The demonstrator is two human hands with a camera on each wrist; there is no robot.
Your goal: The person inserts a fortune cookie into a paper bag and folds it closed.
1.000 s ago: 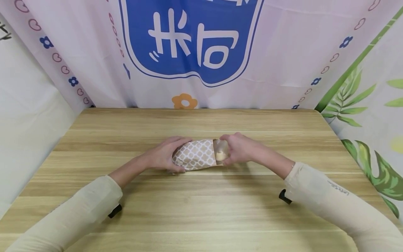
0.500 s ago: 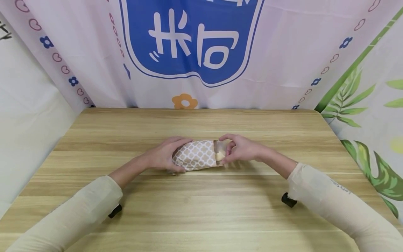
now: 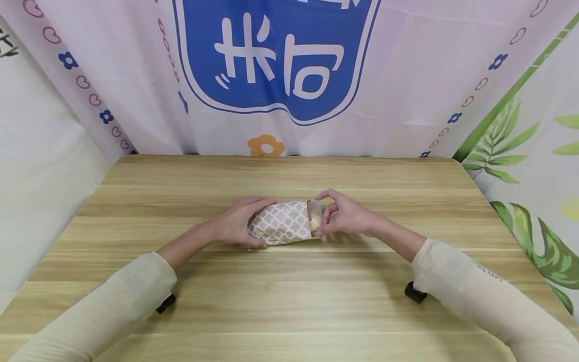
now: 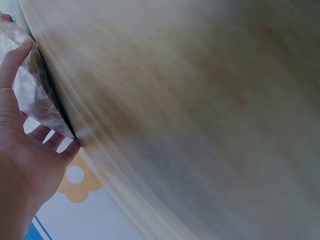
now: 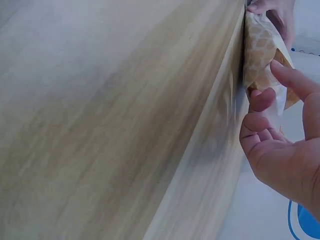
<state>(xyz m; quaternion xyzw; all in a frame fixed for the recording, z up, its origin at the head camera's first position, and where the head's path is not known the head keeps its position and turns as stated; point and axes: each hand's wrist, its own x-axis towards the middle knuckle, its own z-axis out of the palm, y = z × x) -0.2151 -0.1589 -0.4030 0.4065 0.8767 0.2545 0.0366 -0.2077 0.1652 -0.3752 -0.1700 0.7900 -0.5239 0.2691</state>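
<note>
A small paper bag (image 3: 282,221), tan with a white lattice pattern, lies on its side on the table with its mouth to the right. My left hand (image 3: 237,218) grips its left end, thumb at the front and fingers behind. From the mouth sticks a clear plastic packet (image 3: 315,213) with something cream-coloured inside; its kind is unclear. My right hand (image 3: 348,213) spans this packet at the opening, thumb in front, index finger at the far edge, other fingers curled against its end. In the right wrist view, bent fingertips (image 5: 262,99) touch the packet by the bag's mouth.
The wood-grain table (image 3: 271,301) stretches around both hands. Behind it hangs a pale printed curtain (image 3: 384,136) with a blue emblem. A leaf-patterned cloth (image 3: 520,221) hangs at the right, and a white cloth (image 3: 40,166) at the left.
The right hand has loosened and bent its fingers, its index finger lifting to the far edge. Less of the packet shows outside the bag's mouth. The left hand and bag have stayed put.
</note>
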